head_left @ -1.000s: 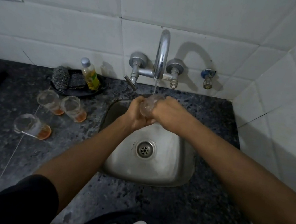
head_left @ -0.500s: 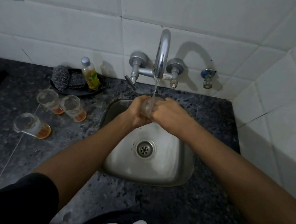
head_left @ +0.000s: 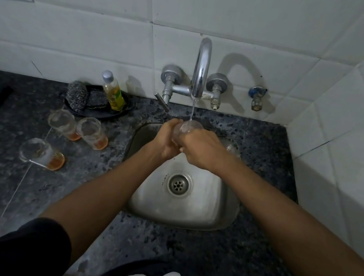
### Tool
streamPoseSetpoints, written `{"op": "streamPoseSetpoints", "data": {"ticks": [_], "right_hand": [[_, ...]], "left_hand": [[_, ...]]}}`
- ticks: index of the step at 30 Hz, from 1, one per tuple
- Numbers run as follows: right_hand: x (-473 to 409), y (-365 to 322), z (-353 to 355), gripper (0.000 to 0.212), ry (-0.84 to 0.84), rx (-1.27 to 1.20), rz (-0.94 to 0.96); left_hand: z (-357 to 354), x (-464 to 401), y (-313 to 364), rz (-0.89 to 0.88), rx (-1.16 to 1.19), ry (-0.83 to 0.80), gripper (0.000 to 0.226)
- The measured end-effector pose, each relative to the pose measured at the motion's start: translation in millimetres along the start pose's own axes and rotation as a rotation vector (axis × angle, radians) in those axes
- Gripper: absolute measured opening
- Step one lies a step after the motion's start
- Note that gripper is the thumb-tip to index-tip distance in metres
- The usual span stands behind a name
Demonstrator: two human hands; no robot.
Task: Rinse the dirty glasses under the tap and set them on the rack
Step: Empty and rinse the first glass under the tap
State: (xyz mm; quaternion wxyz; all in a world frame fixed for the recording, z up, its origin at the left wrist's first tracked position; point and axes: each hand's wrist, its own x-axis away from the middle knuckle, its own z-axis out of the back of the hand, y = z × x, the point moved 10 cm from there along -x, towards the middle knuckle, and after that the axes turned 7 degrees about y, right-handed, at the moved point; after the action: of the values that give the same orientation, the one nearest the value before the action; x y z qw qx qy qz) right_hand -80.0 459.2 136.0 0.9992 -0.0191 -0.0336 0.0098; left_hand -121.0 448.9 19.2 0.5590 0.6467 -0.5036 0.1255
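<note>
We hold one clear glass (head_left: 187, 128) over the back of the sink (head_left: 207, 215), directly under the tap (head_left: 202, 67). A thin stream of water (head_left: 192, 110) falls from the spout onto it. Our left hand (head_left: 167, 139) is curled around the glass from the left side; our right hand (head_left: 200, 150) wraps it from the right, fingers bent over the body of the glass. Both hands grip it; neither is free. Only the upper part of the glass shows between the hands, so we cannot tell how clean it is.

Remaining work, judged from the counter (head_left: 4, 182) left of the sink: three dirty glasses wait there, each with an orange residue at the bottom. Two stand side by side, touching or nearly so, near the sink's back-left corner: left glass (head_left: 64, 123) and middle glass (head_left: 92, 132). The near glass (head_left: 40, 153) sits apart from them, closer to us and further toward the counter's left.

A dark tray (head_left: 99, 112) at the back edge of the counter carries a scrubber (head_left: 76, 98) and a soap bottle (head_left: 112, 90).

No rack is in view, so we cannot say whether any glass is already set on it. Something pale and glassy shows at the sink's back-right rim behind our right hand; too hidden to identify.

Estimate: early stage. One glass in rinse, three untouched.
</note>
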Motion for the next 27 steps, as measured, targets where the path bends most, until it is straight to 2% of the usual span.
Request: {"op": "streamPoseSetpoints", "data": {"ticks": [1,3,6,9,11,13,14,16,17,19,21,22,24,27], "right_hand": [[0,-1,-2,0.032,-0.010,0.009,0.007],[2,-10,0,0.034,-0.001,0.137,0.113],[7,-15,1,0.033,0.078,0.318,0.282],[13,-14,-2,0.036,0.108,0.040,0.209],[18,-13,1,0.025,0.152,-0.289,0.098],[28,-2,5,0.020,0.289,-0.598,-0.037],[34,7,12,0.020,0.405,-0.670,-0.087],[46,23,23,0.021,0.601,-0.716,-0.153],[49,28,26,0.026,0.642,-0.710,-0.192],[46,39,14,0.045,0.583,-0.684,-0.326],[38,46,-12,0.060,0.374,-0.761,-0.468],[36,46,-24,0.061,0.261,-0.860,-0.526],[35,43,-42,0.051,0.092,-1.030,-0.594],[34,37,-50,0.032,-0.017,-1.032,-0.563]], "left_hand": [[-5,4,-8,0.085,-0.009,-0.023,0.042],[3,7,-3,0.024,-0.082,0.023,0.043],[27,3,-4,0.007,-0.020,0.052,0.052],[28,6,-4,-0.007,0.081,0.018,0.055],[22,9,-2,-0.027,0.121,-0.016,0.060],[26,11,0,-0.071,0.168,-0.041,0.060],[28,16,2,-0.084,0.198,-0.049,0.056],[30,18,4,-0.107,0.244,-0.064,0.046],[32,17,5,-0.112,0.248,-0.048,0.042],[37,15,4,-0.121,0.229,-0.008,0.042],[40,13,2,-0.131,0.200,0.018,0.048],[43,13,3,-0.148,0.186,0.029,0.051],[49,12,7,-0.199,0.136,0.069,0.052],[53,14,12,-0.265,0.056,0.093,0.066]]}}
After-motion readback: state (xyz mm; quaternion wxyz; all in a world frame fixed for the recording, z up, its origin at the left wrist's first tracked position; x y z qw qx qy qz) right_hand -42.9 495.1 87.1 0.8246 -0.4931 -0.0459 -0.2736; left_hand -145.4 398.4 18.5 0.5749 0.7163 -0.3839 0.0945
